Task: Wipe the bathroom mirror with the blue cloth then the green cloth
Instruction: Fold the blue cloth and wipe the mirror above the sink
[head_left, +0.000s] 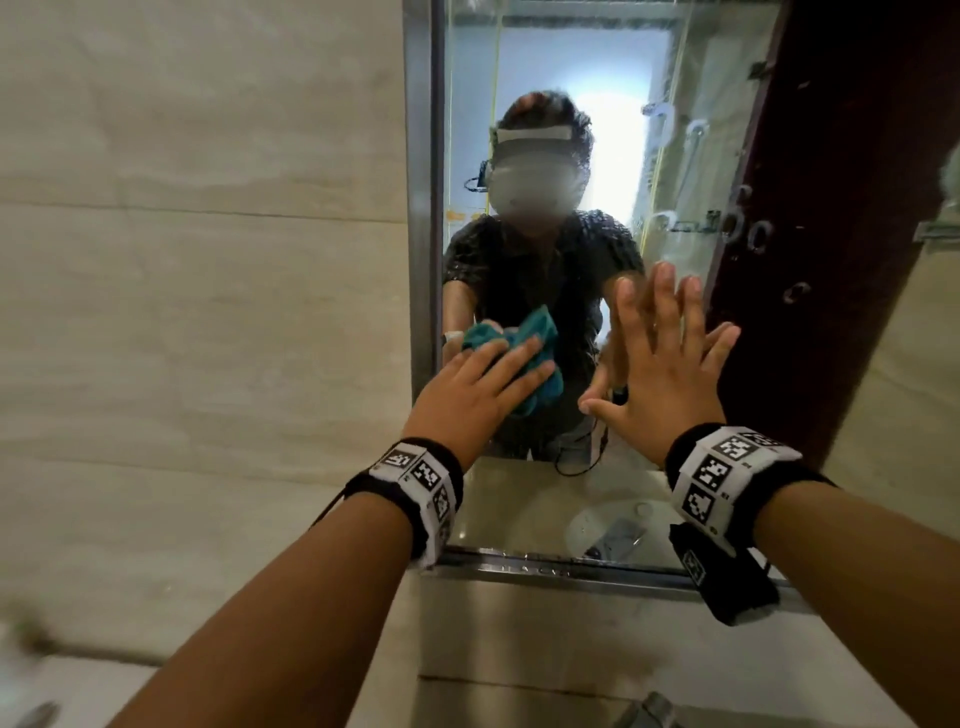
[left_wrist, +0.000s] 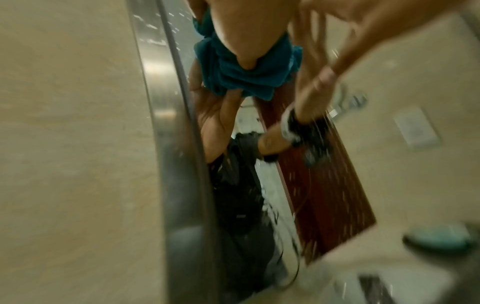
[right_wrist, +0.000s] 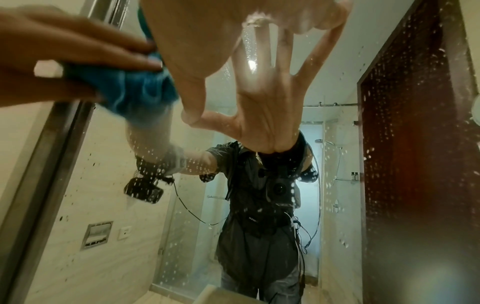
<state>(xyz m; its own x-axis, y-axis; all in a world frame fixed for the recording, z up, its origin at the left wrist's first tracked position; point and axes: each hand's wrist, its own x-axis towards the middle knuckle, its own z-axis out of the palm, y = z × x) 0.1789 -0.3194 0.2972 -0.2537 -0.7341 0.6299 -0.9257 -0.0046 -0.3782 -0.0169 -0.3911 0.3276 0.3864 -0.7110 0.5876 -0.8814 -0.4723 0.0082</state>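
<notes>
The mirror (head_left: 571, 130) hangs in a metal frame on a beige tiled wall, and its glass (right_wrist: 103, 195) is speckled with water drops. My left hand (head_left: 483, 384) lies flat with straight fingers on the crumpled blue cloth (head_left: 548, 387) and presses it against the lower left of the glass. In the left wrist view the blue cloth (left_wrist: 249, 76) bunches under the left hand (left_wrist: 241, 30). My right hand (head_left: 670, 374) rests flat on the glass just to the right, fingers spread, holding nothing. From the right wrist I see the right hand (right_wrist: 221, 51) beside the blue cloth (right_wrist: 140, 92).
The mirror's metal frame (head_left: 423, 208) runs down the left side. A dark red wooden panel (head_left: 831, 208) shows at the right. A tap (head_left: 649, 712) sits at the bottom edge. A blurred pale green object (left_wrist: 439, 238) lies low on the right.
</notes>
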